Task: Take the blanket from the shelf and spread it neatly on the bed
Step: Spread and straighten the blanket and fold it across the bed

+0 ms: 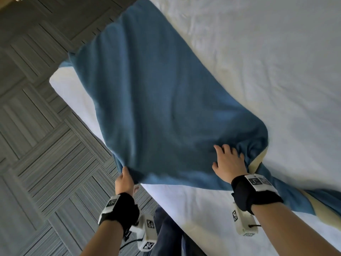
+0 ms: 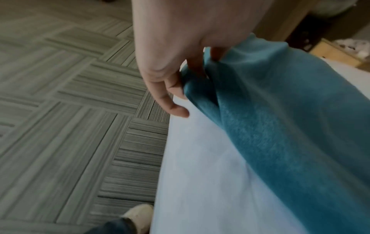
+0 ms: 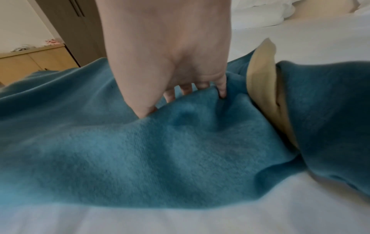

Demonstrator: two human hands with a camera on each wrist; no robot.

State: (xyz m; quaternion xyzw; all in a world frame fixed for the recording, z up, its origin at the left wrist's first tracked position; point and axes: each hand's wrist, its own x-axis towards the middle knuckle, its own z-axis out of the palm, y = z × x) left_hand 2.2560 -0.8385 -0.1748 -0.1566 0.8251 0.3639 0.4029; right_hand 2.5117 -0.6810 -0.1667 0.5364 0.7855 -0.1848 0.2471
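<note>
A blue blanket [image 1: 153, 100] with a cream underside lies partly unfolded along the near edge of the white bed [image 1: 267, 61]. My left hand [image 1: 124, 179] grips its near left corner at the bed's edge; in the left wrist view the left hand [image 2: 170, 76] has its fingers curled round the bunched blanket [image 2: 280, 126]. My right hand [image 1: 228, 159] holds a bunched fold at the blanket's right side; in the right wrist view the right hand [image 3: 180, 88] digs its fingertips into the blanket [image 3: 140, 150]. Part of the blanket trails to the right, its cream underside [image 3: 264, 88] showing.
Grey striped carpet tiles [image 1: 36, 145] cover the floor left of the bed. My legs and a shoe [image 2: 138, 215] stand against the bed's edge. A wooden cabinet [image 3: 30, 63] stands beyond the bed. Pillows [image 3: 260, 12] lie at the far end.
</note>
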